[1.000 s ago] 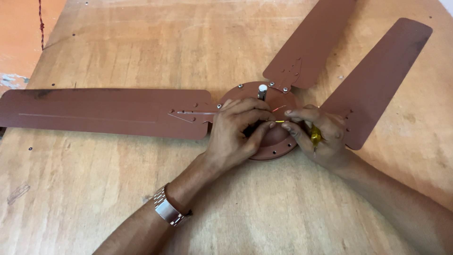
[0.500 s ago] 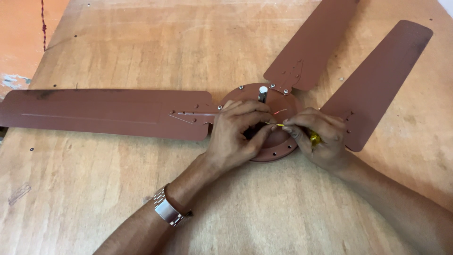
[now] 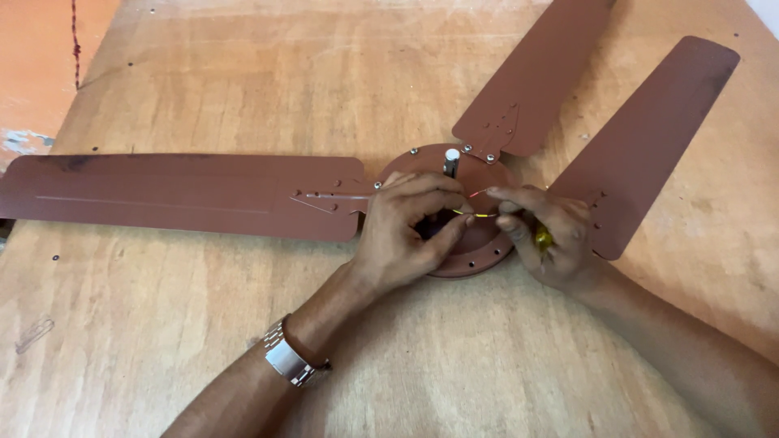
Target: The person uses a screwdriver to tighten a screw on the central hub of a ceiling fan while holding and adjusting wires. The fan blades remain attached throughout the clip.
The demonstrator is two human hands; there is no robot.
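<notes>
A brown ceiling fan lies flat on a wooden board, its round motor hub (image 3: 479, 174) in the middle with a short metal shaft (image 3: 451, 161) standing up. My left hand (image 3: 406, 231) rests on the hub, fingers curled over its centre, pinching thin red and yellow wires (image 3: 475, 212). My right hand (image 3: 545, 237) sits at the hub's right edge, gripping a yellow-handled tool (image 3: 542, 238) and pinching the other end of the wires. The tool's tip is hidden by my fingers.
Three brown blades spread from the hub: a long one to the left (image 3: 178, 195), one to the upper right (image 3: 535, 73), one to the right (image 3: 649, 138). The wooden board (image 3: 243, 81) has small screws scattered on it. An orange floor (image 3: 32, 65) shows at the upper left.
My right hand has drawn slightly right, away from the left hand, stretching the thin wires between them. The left hand stays on the hub.
</notes>
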